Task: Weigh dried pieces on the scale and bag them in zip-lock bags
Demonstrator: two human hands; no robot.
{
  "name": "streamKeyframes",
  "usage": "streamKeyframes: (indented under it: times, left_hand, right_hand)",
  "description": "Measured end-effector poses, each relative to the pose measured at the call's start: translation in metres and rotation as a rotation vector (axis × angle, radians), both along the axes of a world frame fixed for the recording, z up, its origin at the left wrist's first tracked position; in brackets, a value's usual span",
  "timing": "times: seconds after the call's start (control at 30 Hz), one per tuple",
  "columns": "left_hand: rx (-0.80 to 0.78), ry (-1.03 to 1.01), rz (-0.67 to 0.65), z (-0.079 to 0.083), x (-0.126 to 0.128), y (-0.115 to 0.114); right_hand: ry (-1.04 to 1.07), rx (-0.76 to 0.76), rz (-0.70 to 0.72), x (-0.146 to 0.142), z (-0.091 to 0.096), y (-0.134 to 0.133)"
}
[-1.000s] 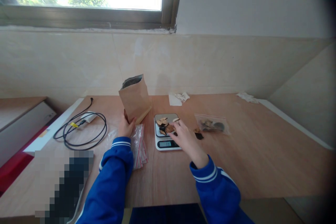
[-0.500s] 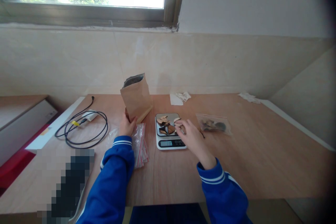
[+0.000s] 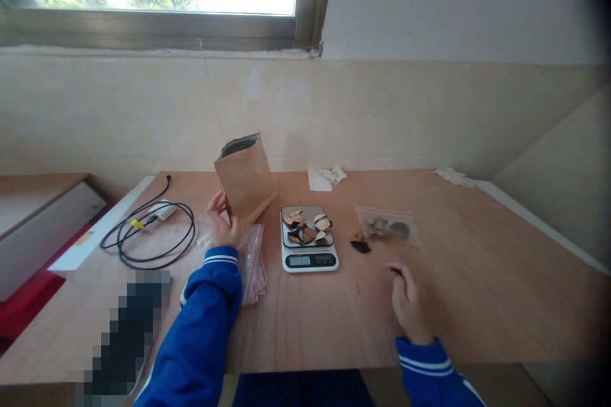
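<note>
A brown paper bag [image 3: 245, 179] stands upright and open-topped on the wooden table [image 3: 453, 292]. My left hand [image 3: 222, 221] touches its lower left side, fingers spread apart. To the right of the bag, a small white kitchen scale [image 3: 308, 243] carries several dried brown and dark slices [image 3: 308, 227]. My right hand [image 3: 409, 302] rests on the table, well to the right of the scale, fingers curled loosely, and a small dark speck shows at its fingertips. One dark piece [image 3: 360, 244] lies loose beside the scale.
A clear zip bag [image 3: 387, 226] with more pieces lies right of the scale. Small plastic bags with red stripes [image 3: 252, 262] lie under my left wrist. A coiled black cable [image 3: 149, 234] is at the left. Crumpled paper [image 3: 325, 177] sits at the wall.
My right hand drew back from the scale's plate toward me and to the right. My left hand's fingers opened away from the paper bag's base.
</note>
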State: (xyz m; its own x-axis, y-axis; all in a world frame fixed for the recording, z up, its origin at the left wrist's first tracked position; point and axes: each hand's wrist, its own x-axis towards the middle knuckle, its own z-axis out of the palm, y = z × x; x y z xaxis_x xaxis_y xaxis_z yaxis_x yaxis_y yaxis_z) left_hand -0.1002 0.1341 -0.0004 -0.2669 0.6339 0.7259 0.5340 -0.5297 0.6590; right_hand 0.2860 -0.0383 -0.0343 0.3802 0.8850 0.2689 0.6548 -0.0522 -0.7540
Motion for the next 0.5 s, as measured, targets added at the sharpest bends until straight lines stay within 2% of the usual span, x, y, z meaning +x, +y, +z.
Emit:
streamKeyframes:
  times: [0.13,0.3,0.4,0.5]
  left_hand:
    - [0.012,-0.016,0.013,0.002,0.0,-0.001]
    - [0.043,-0.003,0.072,0.003,0.001,-0.004]
    - [0.133,-0.036,0.186,0.008,0.001,-0.009]
    - [0.167,-0.043,0.26,0.023,0.004,-0.022]
  right_hand:
    - [0.049,0.057,-0.093,0.0,-0.003,-0.002]
    - [0.092,0.137,-0.128,-0.002,-0.01,0.003]
    - [0.015,0.12,-0.16,0.0,-0.011,0.005]
    - [-0.13,0.13,-0.149,0.002,-0.009,0.005]
